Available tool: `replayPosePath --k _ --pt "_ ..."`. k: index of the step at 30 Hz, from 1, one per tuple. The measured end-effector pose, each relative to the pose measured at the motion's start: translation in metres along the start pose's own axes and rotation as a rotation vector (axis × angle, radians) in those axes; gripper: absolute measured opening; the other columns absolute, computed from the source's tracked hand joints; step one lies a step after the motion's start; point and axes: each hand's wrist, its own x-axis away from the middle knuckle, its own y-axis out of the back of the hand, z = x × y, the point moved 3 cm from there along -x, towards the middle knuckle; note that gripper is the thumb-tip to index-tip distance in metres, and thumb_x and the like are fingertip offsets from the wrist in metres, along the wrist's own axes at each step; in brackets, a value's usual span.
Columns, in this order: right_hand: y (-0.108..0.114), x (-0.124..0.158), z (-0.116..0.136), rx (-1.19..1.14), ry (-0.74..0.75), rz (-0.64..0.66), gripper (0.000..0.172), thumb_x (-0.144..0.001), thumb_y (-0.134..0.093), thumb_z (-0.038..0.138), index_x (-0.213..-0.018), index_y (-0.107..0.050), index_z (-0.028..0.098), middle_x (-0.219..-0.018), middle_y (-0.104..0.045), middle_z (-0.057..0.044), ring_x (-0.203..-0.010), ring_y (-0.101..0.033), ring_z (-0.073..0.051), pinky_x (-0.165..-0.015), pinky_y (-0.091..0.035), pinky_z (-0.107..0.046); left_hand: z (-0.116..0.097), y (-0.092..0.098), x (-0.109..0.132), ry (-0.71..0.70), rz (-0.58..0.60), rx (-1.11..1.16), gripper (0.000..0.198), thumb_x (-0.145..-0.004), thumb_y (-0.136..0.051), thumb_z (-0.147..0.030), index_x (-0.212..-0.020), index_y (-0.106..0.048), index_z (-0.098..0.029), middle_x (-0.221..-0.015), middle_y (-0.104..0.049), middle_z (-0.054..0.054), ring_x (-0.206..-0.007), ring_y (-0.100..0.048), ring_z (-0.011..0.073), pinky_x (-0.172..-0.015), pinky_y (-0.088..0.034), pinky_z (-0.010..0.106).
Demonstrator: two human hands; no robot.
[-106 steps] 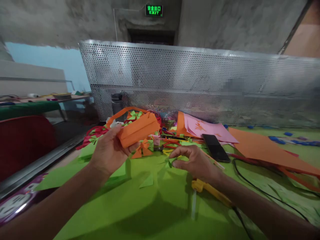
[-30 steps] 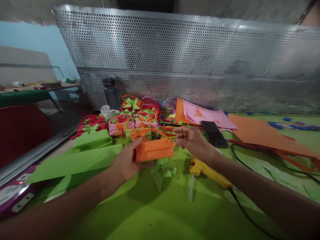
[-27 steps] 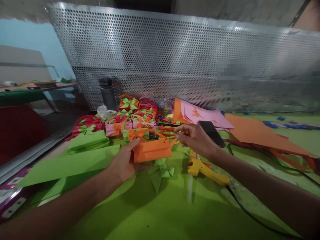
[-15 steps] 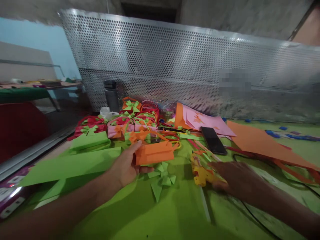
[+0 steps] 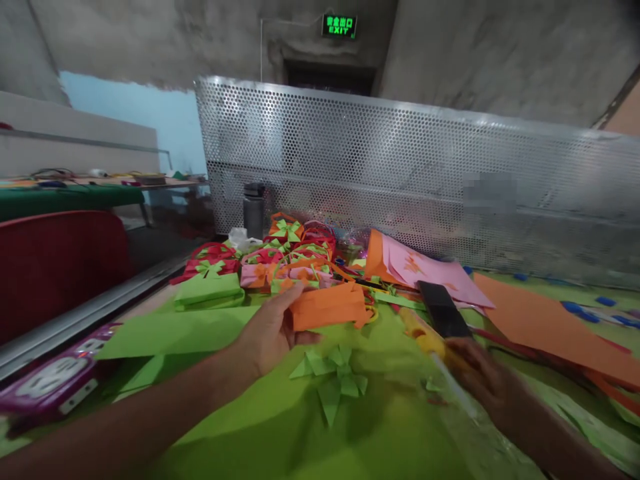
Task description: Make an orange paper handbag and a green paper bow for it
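Between the thumb and fingers of my left hand (image 5: pixel 275 327) is a small folded orange paper bag (image 5: pixel 327 308), held tilted above the table. A green paper bow (image 5: pixel 341 380) with pointed tails lies on the green tabletop (image 5: pixel 280 440) just below it. My right hand (image 5: pixel 477 367), slightly blurred, is closed round a yellow hot glue gun (image 5: pixel 425 337), whose nozzle points away to the upper left. A whitish glue stick (image 5: pixel 454 387) sticks out of its rear end. The phone (image 5: pixel 443 310) lies just beyond the right hand.
Finished small paper bags (image 5: pixel 285 257) with bows are heaped at the back, beside a dark bottle (image 5: pixel 254 210). Green sheets (image 5: pixel 170 333) and a purple power strip (image 5: pixel 65 380) lie left. Pink paper (image 5: pixel 435 270) and orange paper (image 5: pixel 555 327) lie right. A perforated metal panel (image 5: pixel 370 147) stands behind.
The view has tilted up and turned left. My right hand has drawn the glue gun to the right, towards me. The orange bag stays in my left hand, its face turned slightly.
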Motion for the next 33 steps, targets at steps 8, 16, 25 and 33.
replayPosePath --k 8,16,25,33 --pt "-0.011 -0.022 0.055 -0.653 -0.222 -0.054 0.025 -0.069 -0.063 0.042 -0.066 -0.053 0.019 -0.054 -0.055 0.001 -0.051 -0.052 -0.014 -0.052 -0.046 -0.027 0.000 -0.003 0.002 -0.017 0.018 -0.030 0.016 -0.081 -0.050 -0.019 -0.089 -0.063 -0.012 -0.089 -0.066 0.008 -0.067 -0.064 0.0179 -0.050 -0.057 0.033" --pt "-0.039 -0.047 0.106 -0.886 -0.199 -0.024 0.038 -0.071 -0.064 0.042 -0.098 -0.051 0.019 -0.094 -0.065 -0.007 -0.076 -0.064 -0.019 -0.053 -0.053 -0.027 0.004 -0.003 0.009 -0.054 0.041 -0.169 0.018 -0.073 -0.060 -0.017 -0.090 -0.064 -0.014 -0.093 -0.065 0.007 -0.073 -0.063 0.0185 -0.051 -0.058 0.032" --pt "-0.058 -0.054 0.106 -0.927 -0.282 0.128 0.030 -0.075 -0.060 0.043 -0.094 -0.056 0.020 -0.096 -0.064 -0.007 -0.078 -0.062 -0.019 -0.050 -0.057 -0.027 0.007 0.002 0.006 -0.178 0.128 -0.354 0.017 -0.067 -0.068 -0.024 -0.082 -0.068 -0.018 -0.077 -0.064 0.000 -0.065 -0.059 0.0116 -0.053 -0.049 0.018" --pt "-0.064 -0.051 0.100 -1.016 -0.259 0.206 0.027 -0.076 -0.059 0.044 -0.092 -0.056 0.022 -0.096 -0.064 -0.007 -0.085 -0.062 -0.022 -0.054 -0.056 -0.029 0.009 0.002 0.006 -0.183 0.118 -0.392 0.014 -0.069 -0.067 -0.024 -0.082 -0.067 -0.019 -0.073 -0.064 0.001 -0.068 -0.059 0.0131 -0.058 -0.046 0.018"
